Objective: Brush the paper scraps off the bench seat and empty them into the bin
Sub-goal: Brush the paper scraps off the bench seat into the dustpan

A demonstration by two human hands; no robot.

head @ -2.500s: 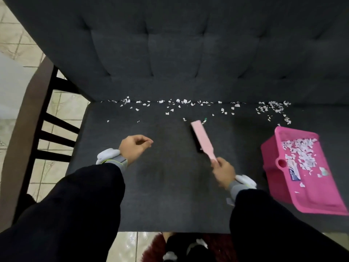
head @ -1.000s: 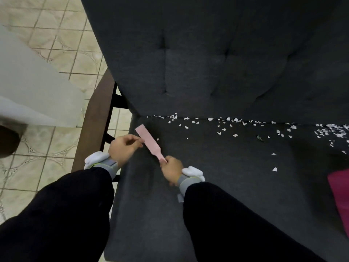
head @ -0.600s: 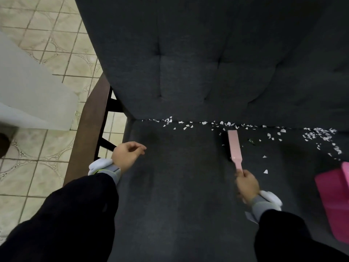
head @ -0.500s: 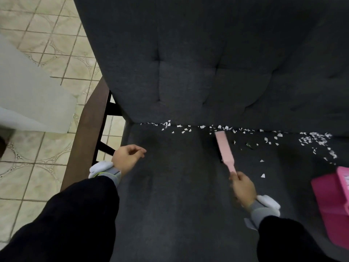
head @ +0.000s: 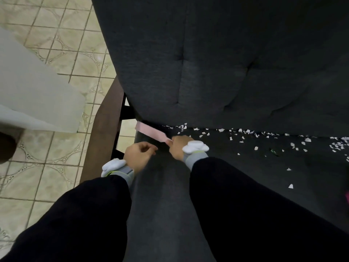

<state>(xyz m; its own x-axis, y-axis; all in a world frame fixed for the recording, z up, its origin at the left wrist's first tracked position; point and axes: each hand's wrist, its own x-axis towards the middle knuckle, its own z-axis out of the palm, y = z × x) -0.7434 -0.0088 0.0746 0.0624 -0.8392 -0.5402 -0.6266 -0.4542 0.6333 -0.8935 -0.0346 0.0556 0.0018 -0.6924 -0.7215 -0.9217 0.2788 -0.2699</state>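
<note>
My right hand [head: 178, 149] grips the handle of a pink brush [head: 151, 131], whose head lies at the far left back corner of the dark grey bench seat [head: 166, 195]. White paper scraps [head: 243, 134] lie strewn along the seam between seat and tufted backrest [head: 217, 63], stretching to the right, with a few loose ones nearer the front. My left hand [head: 138, 155] hovers beside the brush with loosely curled fingers and holds nothing. A sliver of the pink dustpan [head: 347, 199] shows at the right edge.
A dark wooden armrest [head: 105, 125] with black rails bounds the seat on the left. Beyond it lies a beige tiled floor [head: 56, 44] and a pale grey surface [head: 34, 95] at the left.
My right hand has swung the brush from the middle of the seam to the far left back corner. The view has shifted left, so the dustpan is almost out of sight.
</note>
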